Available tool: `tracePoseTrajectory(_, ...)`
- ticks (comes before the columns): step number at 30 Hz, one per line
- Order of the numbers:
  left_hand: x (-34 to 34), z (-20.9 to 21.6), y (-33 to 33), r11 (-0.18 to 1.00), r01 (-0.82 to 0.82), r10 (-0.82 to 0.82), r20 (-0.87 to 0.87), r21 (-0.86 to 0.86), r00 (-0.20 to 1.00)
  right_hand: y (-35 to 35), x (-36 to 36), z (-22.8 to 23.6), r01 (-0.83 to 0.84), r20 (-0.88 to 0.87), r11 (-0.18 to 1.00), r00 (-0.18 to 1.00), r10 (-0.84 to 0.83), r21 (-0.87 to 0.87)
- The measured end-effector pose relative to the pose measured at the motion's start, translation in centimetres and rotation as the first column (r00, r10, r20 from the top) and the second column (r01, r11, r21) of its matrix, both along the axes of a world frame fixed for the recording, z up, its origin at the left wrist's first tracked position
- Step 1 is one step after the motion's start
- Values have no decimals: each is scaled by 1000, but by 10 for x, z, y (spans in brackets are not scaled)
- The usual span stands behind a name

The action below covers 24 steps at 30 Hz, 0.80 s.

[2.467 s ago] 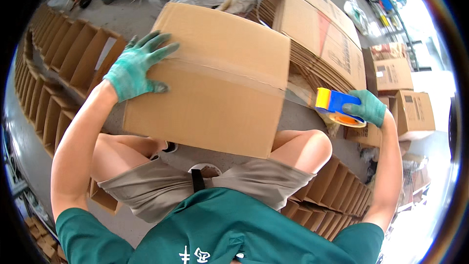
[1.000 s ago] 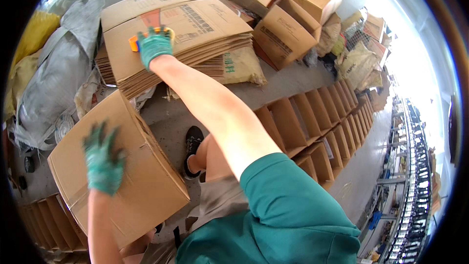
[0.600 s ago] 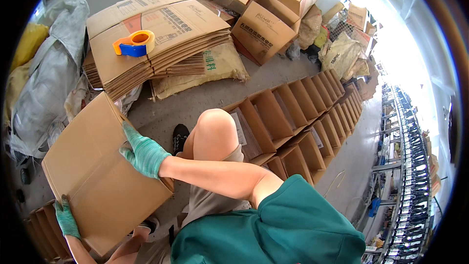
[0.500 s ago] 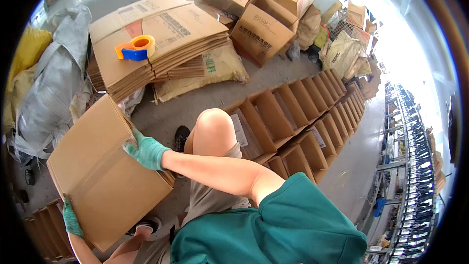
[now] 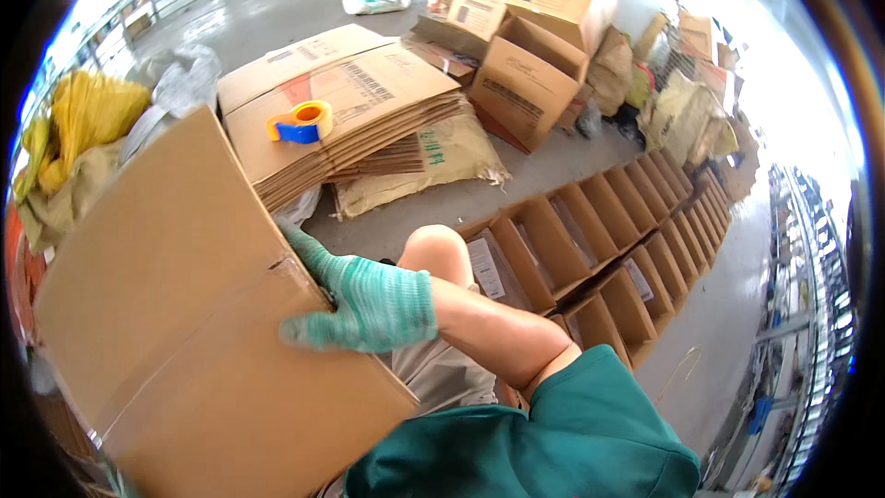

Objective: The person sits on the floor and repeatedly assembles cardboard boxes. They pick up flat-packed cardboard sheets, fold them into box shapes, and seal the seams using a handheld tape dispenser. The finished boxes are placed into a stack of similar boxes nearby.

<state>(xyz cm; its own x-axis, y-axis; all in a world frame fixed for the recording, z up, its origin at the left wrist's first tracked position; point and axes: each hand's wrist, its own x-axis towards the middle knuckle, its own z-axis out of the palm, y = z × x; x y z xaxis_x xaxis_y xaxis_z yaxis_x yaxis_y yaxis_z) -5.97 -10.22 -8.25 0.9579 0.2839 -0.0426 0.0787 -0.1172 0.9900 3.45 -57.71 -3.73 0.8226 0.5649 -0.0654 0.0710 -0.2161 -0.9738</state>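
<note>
A large brown cardboard box (image 5: 166, 258) is held up and tilted at my left, a strip of clear tape running across the face turned toward me. My right hand (image 5: 364, 304), in a green knit glove, grips its right edge; the thumb lies on the face and the other fingers reach round the edge. Only a faint green sliver of my left hand (image 5: 117, 480) shows at the box's lower left corner, its fingers hidden. Beyond the box, an orange and blue tape dispenser (image 5: 300, 123) with a tape roll rests on a stack of flattened cartons (image 5: 369, 93).
Rows of open cardboard boxes (image 5: 590, 231) stand on the floor at the right. Behind the stack are a filled yellowish sack (image 5: 424, 166) and an open carton (image 5: 525, 83). Yellow bags (image 5: 97, 120) lie far left. A metal-framed rack (image 5: 802, 341) runs along the right.
The cardboard box has come up closer and looks larger, with my right hand still on its edge. My left hand has gone almost out of sight at the lower left. The view has shifted.
</note>
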Motion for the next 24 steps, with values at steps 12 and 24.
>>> tracePoseTrajectory(12,92,177,-205,802,146,-548,616,579,565,-196,-168,131,320,698,840,468,-543,439)
tracePoseTrajectory(24,136,269,-580,582,540,-705,708,607,-36,-339,-364,156,824,806,-150,-565,-176,546)
